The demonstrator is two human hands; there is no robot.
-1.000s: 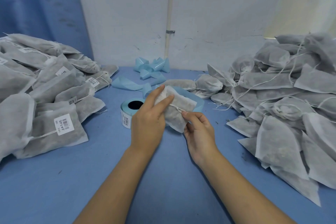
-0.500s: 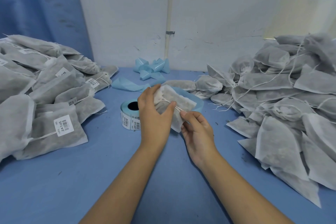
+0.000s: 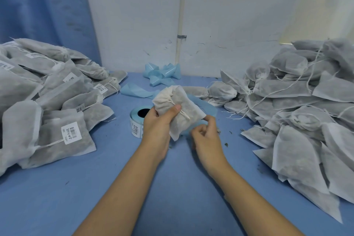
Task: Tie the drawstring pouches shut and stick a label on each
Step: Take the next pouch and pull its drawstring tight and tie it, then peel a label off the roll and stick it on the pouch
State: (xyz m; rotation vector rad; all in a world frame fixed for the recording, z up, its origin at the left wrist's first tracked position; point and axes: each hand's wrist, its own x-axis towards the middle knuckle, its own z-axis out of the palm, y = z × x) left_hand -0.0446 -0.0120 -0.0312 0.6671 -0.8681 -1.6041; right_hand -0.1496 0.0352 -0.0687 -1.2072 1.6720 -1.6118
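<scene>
I see a flat mid-blue bench (image 3: pixel 115 188). The label roll (image 3: pixel 137 120) is pale blue, its white labels printed with black barcodes. Just right of the roll, the lifted pouch (image 3: pixel 180 113) is off-white with dark grey mottling showing through, its drawstring (image 3: pixel 184 115) cream. Left of the roll, the pile of pouches (image 3: pixel 57 101) is grey-white, with white stickers (image 3: pixel 71 132) bearing black bars and characters. Right of the roll, the other pile (image 3: pixel 297 101) is the same mottled grey. Behind the roll are pale blue strips (image 3: pixel 162 74), a deep blue curtain (image 3: pixel 38 5) and a whitish wall (image 3: pixel 229 15)

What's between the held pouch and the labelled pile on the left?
Only the label roll, on the table just left of the left hand gripping the pouch. Past it, nothing visible up to the labelled pile.
</scene>
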